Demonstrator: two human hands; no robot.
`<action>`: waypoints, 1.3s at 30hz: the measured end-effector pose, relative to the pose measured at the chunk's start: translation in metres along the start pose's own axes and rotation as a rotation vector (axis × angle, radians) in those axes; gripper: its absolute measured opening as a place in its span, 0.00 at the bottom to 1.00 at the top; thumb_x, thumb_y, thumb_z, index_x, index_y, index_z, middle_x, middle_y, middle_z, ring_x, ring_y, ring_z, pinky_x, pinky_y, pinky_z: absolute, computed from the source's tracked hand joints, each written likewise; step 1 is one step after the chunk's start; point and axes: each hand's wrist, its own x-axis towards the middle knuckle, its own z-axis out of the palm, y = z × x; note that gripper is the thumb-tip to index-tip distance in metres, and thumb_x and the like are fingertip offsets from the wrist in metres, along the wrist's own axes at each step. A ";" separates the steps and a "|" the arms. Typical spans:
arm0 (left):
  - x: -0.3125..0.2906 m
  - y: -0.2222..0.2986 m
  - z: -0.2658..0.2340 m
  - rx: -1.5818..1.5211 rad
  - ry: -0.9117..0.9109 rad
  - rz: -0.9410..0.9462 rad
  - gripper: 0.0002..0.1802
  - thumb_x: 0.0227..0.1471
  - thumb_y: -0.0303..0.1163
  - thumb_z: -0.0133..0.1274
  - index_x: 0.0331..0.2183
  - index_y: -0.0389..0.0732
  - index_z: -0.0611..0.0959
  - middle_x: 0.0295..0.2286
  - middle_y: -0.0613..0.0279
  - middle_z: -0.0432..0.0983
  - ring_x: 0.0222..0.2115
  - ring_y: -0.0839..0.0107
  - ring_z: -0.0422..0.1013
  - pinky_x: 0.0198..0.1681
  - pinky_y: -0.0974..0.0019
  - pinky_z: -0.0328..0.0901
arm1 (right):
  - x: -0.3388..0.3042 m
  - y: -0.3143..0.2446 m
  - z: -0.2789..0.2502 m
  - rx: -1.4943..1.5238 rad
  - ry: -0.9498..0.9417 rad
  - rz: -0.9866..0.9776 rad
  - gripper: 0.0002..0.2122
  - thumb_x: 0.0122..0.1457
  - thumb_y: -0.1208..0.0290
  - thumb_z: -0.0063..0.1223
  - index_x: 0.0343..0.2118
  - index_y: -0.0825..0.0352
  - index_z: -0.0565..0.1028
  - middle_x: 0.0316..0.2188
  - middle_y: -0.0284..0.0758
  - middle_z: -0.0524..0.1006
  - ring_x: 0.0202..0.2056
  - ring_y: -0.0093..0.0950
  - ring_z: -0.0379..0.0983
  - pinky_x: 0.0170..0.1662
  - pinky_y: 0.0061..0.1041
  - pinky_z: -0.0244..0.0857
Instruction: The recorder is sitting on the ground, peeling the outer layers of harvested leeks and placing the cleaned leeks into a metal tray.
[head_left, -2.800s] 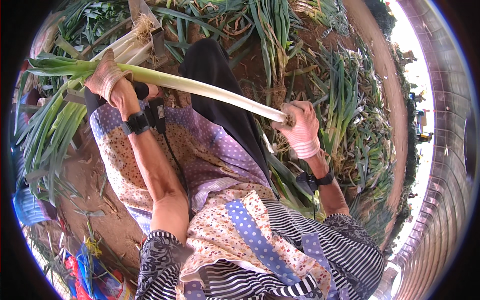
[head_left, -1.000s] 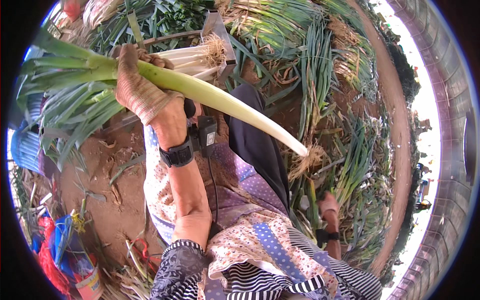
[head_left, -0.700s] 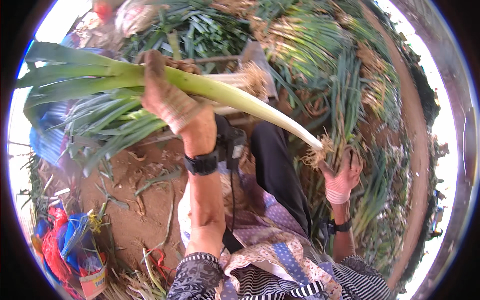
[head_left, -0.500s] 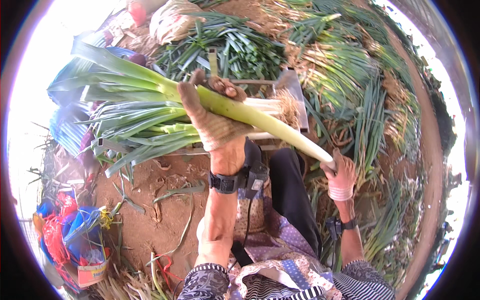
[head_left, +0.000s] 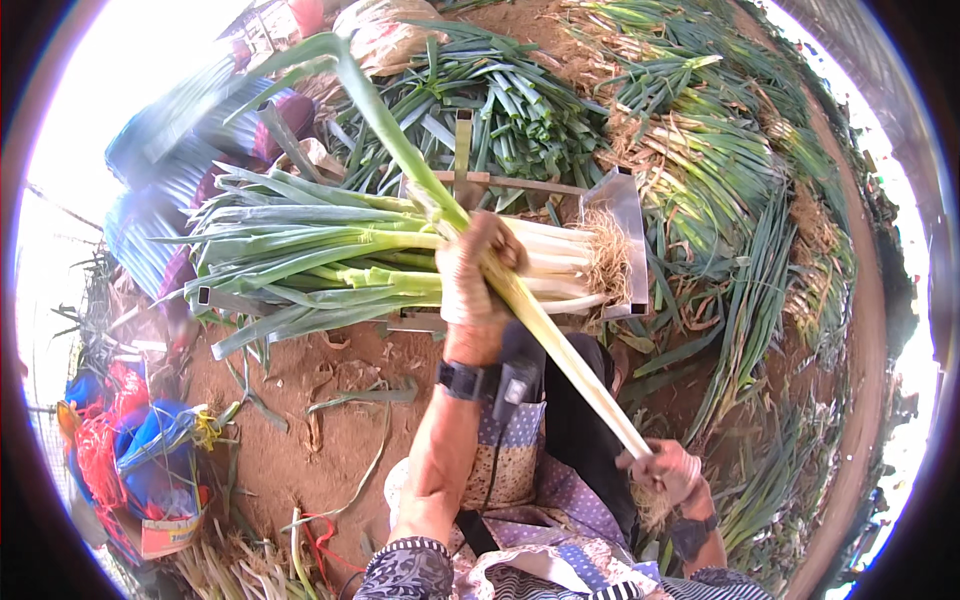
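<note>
A long leek (head_left: 565, 355) slants across the middle, its green top bent over at the upper left and its pale shank running down to the lower right. My left hand (head_left: 478, 265), in a soiled glove, is closed around it where the green turns pale. At the lower end my right hand (head_left: 668, 470), also gloved, is closed on the shank near the root end. Pale roots hang just below that hand. Beneath the left hand, a row of leeks (head_left: 330, 238) lies in a metal frame (head_left: 628, 240), roots toward its right side plate.
Beyond the frame is a heap of leeks (head_left: 540, 110). More leeks (head_left: 715, 165) cover the soil at right. A blue bag with red netting (head_left: 150, 440) stands at lower left. Striped blue sheeting (head_left: 165, 150) lies at upper left, beside bare brown soil (head_left: 290, 460).
The held leek slants more steeply and looks thinner, its top now bent over. My right hand has moved down, and the left slightly right. Both stay closed.
</note>
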 end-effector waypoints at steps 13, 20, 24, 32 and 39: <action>0.008 0.006 -0.015 -0.142 0.218 0.056 0.41 0.40 0.71 0.48 0.42 0.44 0.72 0.27 0.59 0.70 0.26 0.67 0.68 0.30 0.62 0.68 | 0.009 -0.016 -0.010 -0.314 0.476 -0.231 0.15 0.42 0.72 0.59 0.35 0.70 0.76 0.22 0.29 0.75 0.19 0.14 0.65 0.22 0.15 0.59; -0.007 -0.015 -0.014 0.068 0.181 -0.012 0.28 0.48 0.56 0.53 0.39 0.41 0.72 0.31 0.61 0.71 0.31 0.68 0.69 0.35 0.61 0.66 | 0.017 0.027 -0.009 -0.540 0.845 -0.631 0.20 0.36 0.72 0.68 0.35 0.70 0.76 0.22 0.36 0.76 0.24 0.28 0.73 0.31 0.26 0.67; -0.013 -0.005 0.002 0.314 0.103 -0.074 0.16 0.52 0.39 0.52 0.36 0.35 0.74 0.26 0.58 0.72 0.24 0.68 0.70 0.27 0.65 0.68 | 0.023 0.052 -0.002 -0.708 1.137 -0.867 0.19 0.33 0.70 0.71 0.29 0.69 0.73 0.24 0.41 0.75 0.25 0.39 0.72 0.30 0.31 0.66; -0.042 -0.015 0.054 0.163 0.077 -0.094 0.09 0.47 0.25 0.51 0.32 0.31 0.75 0.23 0.56 0.72 0.19 0.68 0.70 0.20 0.68 0.67 | 0.015 0.096 0.002 -0.667 1.387 -0.901 0.19 0.35 0.74 0.68 0.33 0.70 0.74 0.26 0.41 0.75 0.28 0.39 0.73 0.33 0.33 0.66; -0.061 -0.053 0.065 0.105 0.183 -0.013 0.13 0.44 0.19 0.48 0.36 0.37 0.75 0.26 0.64 0.72 0.19 0.73 0.68 0.18 0.70 0.64 | -0.015 0.120 -0.005 -0.443 1.177 -0.762 0.19 0.37 0.73 0.68 0.35 0.70 0.75 0.27 0.41 0.76 0.29 0.34 0.75 0.33 0.29 0.67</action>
